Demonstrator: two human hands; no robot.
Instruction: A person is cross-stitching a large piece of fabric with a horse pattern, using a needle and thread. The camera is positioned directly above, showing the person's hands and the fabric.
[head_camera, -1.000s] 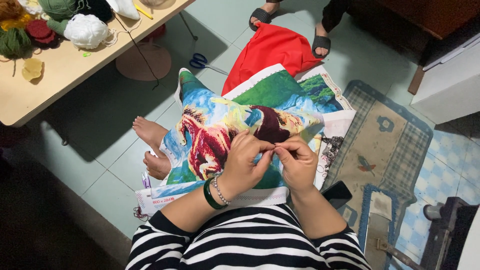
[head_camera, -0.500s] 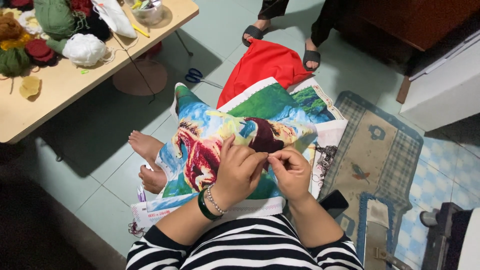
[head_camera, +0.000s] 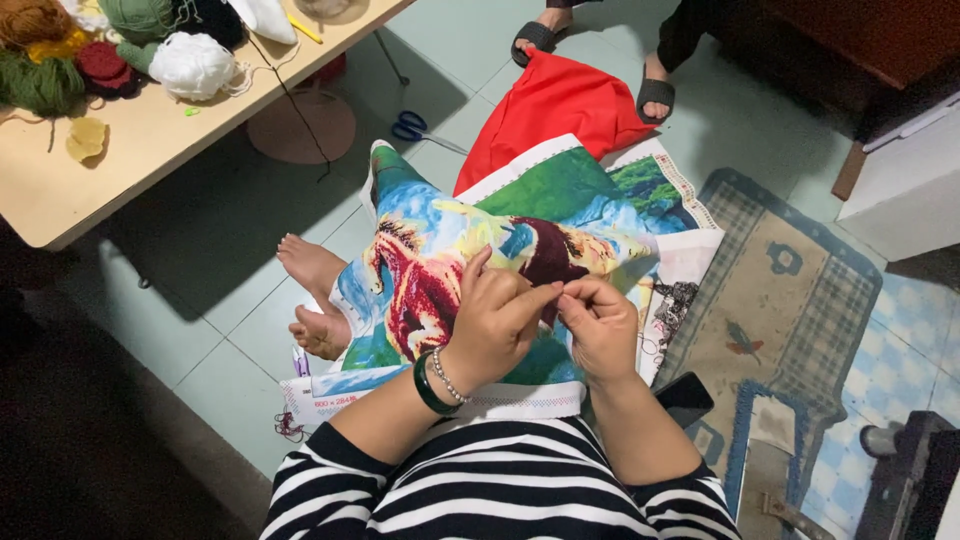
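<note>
- Left hand (head_camera: 490, 325) over the lap, fingers curled, thumb and forefinger pinched together on something too small to make out — likely a thread or needle, cannot tell which.
- Right hand (head_camera: 600, 325) just beside it, fingertips meeting the left's, likewise pinched closed on the same tiny spot.
- Both hands resting on the colourful embroidered canvas (head_camera: 470, 250) — horses in red and dark brown on blue and green — spread across the lap and draped down toward the floor.
- Dark bangle (head_camera: 428, 385) and beaded bracelet on the left wrist.
- Red cloth (head_camera: 560, 105) lying on the tiles beyond the canvas, touching its far edge.
- Blue-handled scissors (head_camera: 410, 127) on the floor near the table leg.
- Wooden table (head_camera: 130, 150) at upper left, bearing balls of yarn, a white yarn ball (head_camera: 192, 65) among them.
- Patterned rug (head_camera: 790, 300) to the right.
- Another person's sandalled feet (head_camera: 655, 95) at the top.
</note>
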